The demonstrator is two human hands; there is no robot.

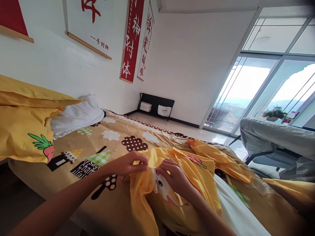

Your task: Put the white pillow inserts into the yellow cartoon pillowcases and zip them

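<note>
**Both hands pinch the yellow cover at the near edge of the bed**

Nearest, the left hand (128, 165) and right hand (173, 175) meet at a fold of the yellow duvet cover (197, 170), each closed on the cloth with fingertips pinched; the gripped edge runs between them. The cover spills right and down from the hands, over a white quilt (236, 209) showing at the near right. Beneath lies the brown patterned bedsheet (118, 137). Farther left sit a yellow pillow (22, 131) and a white pillow (76, 114) against the wall. Far right stands a grey covered table (275, 137) before the glass doors (248, 95).
</note>
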